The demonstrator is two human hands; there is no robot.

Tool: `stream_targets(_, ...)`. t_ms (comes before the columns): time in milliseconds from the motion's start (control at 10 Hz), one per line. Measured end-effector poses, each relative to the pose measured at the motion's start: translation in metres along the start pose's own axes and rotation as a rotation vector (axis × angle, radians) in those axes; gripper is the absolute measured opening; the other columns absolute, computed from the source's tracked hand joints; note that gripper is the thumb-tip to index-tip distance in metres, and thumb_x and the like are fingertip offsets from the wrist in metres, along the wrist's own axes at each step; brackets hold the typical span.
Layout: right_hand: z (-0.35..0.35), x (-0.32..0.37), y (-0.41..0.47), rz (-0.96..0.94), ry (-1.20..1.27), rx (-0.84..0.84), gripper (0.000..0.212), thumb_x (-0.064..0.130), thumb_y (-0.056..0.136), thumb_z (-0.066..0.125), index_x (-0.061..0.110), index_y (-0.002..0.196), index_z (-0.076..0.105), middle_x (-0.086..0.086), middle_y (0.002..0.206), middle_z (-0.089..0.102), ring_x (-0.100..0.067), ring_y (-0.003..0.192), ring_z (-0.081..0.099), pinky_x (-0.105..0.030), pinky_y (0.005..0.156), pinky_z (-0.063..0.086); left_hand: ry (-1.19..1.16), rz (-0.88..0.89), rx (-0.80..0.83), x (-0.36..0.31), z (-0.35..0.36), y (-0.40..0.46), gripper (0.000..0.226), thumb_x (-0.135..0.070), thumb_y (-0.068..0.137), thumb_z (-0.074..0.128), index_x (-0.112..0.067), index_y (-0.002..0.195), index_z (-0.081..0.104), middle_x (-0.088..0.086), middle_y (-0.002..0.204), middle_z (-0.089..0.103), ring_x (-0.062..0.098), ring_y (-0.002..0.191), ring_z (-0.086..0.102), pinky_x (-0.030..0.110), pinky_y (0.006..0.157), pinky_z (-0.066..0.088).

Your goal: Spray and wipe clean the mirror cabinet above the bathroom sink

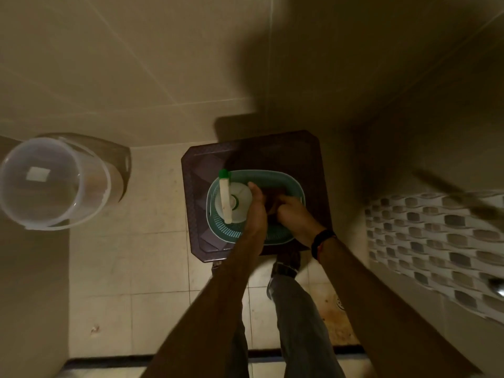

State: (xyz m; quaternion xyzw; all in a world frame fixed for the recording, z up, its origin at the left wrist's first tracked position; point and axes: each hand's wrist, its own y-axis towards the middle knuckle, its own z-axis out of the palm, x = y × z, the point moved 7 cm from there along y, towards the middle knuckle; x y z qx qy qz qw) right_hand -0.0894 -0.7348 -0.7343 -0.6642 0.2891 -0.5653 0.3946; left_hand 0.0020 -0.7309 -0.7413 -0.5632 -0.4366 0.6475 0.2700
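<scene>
I look straight down at a green plastic basket (289,181) standing on a dark brown stool (272,148). A white spray bottle (231,200) with a green nozzle stands upright in the basket's left half. A dark brown cloth (272,199) lies in the right half, mostly hidden by my hands. My left hand (255,211) is edge-on between the bottle and the cloth; its grip is hidden. My right hand (293,216), with a dark band at the wrist, has its fingers curled onto the cloth. The mirror cabinet is out of view.
A clear plastic bucket (41,184) stands at the left by the wall. A mosaic tile band (436,236) and a metal tap (497,286) are on the right wall. My shoe (286,266) stands on the tiled floor beside a floor drain (341,302).
</scene>
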Motion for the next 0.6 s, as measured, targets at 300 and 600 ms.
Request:
stream_targets(300,-0.019,0.003,-0.036,-0.105,0.019,-0.036,0.025,0.018,0.09,0.061,0.022,0.114,0.068,-0.002,0.115,0.068,-0.023,0.109,0.062,-0.048,0.098,0.05,0.078,0.051,0.019,-0.019,0.002,-0.037,0.049,-0.056,0.1,0.032,-0.018,0.112,0.061,0.016,0.135,0.057,0.023,0.119,0.054,0.04,0.11,0.04)
stream_targets(600,-0.054,0.022,-0.124,-0.191,0.061,-0.248,0.024,0.001,0.095,0.054,0.007,0.118,0.058,-0.016,0.12,0.063,-0.021,0.099,0.06,-0.023,0.077,0.051,0.395,0.026,0.179,-0.041,-0.005,-0.103,0.074,-0.062,0.097,0.036,-0.003,0.142,0.044,0.013,0.145,0.049,0.03,0.134,0.046,0.038,0.109,0.038)
